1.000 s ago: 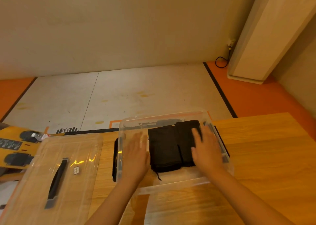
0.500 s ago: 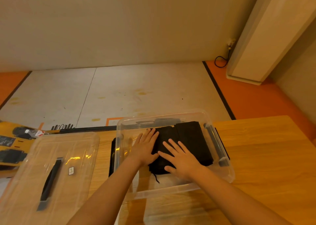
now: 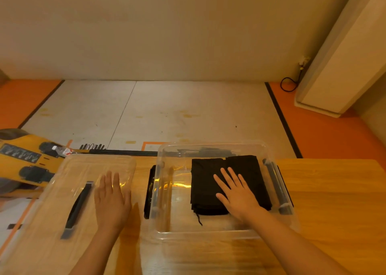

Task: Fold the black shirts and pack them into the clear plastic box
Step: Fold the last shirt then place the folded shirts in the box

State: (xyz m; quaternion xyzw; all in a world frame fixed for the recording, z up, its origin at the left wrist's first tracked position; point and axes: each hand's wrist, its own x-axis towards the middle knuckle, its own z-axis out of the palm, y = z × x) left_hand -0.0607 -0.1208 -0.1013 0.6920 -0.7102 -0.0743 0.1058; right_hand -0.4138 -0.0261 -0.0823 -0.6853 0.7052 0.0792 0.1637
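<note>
bottom of the frame first: two bare forearms reach up from the lower edge over the wooden table (image 3: 334,201). i've got the left hand (image 3: 111,203) in the lower left-centre, palm down, fingers straight and pressed together, over the right part of the clear lid (image 3: 62,193). i can't tell if it rests on the plastic or hangs just above it. the lid lies flat on the table, and its dark handle (image 3: 78,207) sits just left of that hand.

over to the right of centre: the right hand (image 3: 238,195) lies flat inside the clear plastic box (image 3: 208,234), fingers spread wide, palm pressing on the black shirts (image 3: 206,182). the shirts are folded, lying in the right half of the box on its bottom, with a loose thread trailing off their near edge. the box stands open on the table, just right of the lid, a black latch (image 3: 149,193) on its left side and a grey one (image 3: 275,187) on its right.

further up, at the left edge, a yellow object with black patches (image 3: 18,159) lies beyond the lid. past the table's far edge i see a pale floor mat (image 3: 167,111) with orange floor on both sides. upper right, a black cable (image 3: 289,84) loops at the foot of the wall beside a tall white panel (image 3: 344,55).
</note>
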